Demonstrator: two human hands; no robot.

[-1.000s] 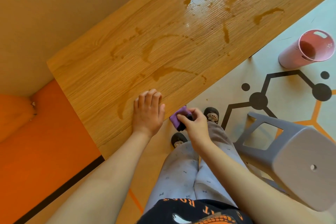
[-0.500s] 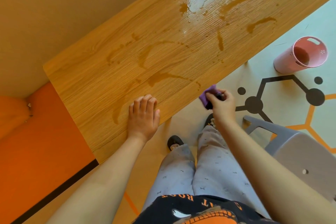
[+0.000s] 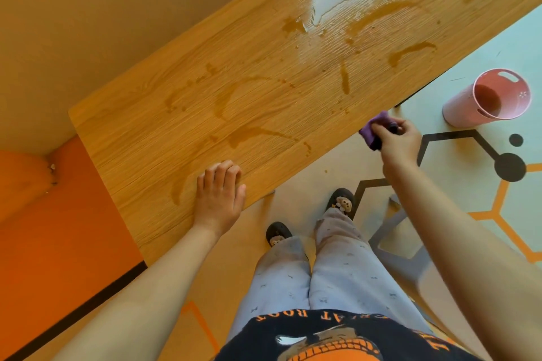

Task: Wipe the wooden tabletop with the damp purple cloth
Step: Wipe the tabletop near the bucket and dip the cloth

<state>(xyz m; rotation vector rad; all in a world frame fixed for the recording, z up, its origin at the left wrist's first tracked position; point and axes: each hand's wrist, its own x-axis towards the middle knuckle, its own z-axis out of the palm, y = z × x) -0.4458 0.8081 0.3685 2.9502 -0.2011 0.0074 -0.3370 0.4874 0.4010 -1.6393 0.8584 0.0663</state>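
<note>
One right hand (image 3: 400, 143) grips purple cloth (image 3: 372, 132); orange shirt lettering (image 3: 281, 316) illegible.

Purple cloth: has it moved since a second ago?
Yes. The purple cloth, gripped by the right hand, has slid rightward along the near edge of the tabletop, away from the left hand and toward the pink bin.
</note>
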